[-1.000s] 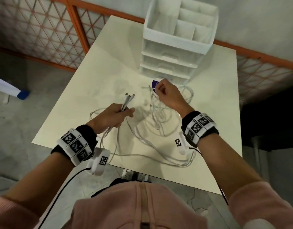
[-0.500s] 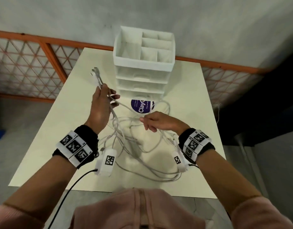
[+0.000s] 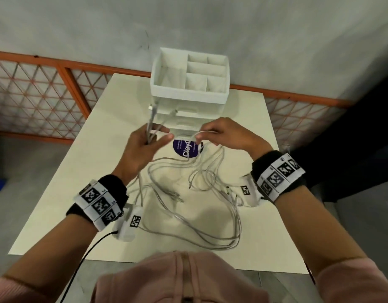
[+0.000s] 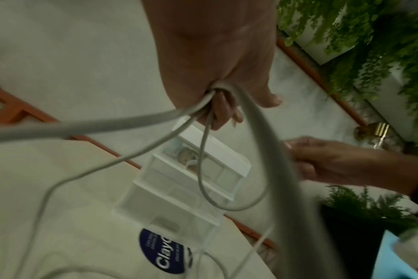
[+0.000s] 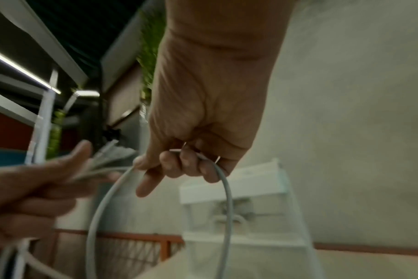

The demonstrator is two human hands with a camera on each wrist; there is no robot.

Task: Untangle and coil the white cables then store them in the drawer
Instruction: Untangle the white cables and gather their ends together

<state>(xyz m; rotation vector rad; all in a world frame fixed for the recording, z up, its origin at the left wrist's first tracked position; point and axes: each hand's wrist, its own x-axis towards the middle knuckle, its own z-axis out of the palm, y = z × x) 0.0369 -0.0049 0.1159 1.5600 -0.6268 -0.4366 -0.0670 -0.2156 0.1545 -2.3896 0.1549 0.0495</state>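
At the table's (image 3: 57,193) near edge, long loops of white cables (image 3: 201,235) lie slack and crossed. Above them, a person's left hand (image 3: 142,149) grips a bunch of plug ends upright, fingers curled round the strands, while the right hand (image 3: 223,134) pinches a single loop lifted from the heap — the rest trails down over a round purple sticker (image 3: 187,147). Beyond stands the white drawer organiser (image 3: 188,95), its drawers apparently closed. Untangling looks barely begun; drawing one strand free slowly, with the bunch held steady, should keep the crossings from tightening — coiling comes after.
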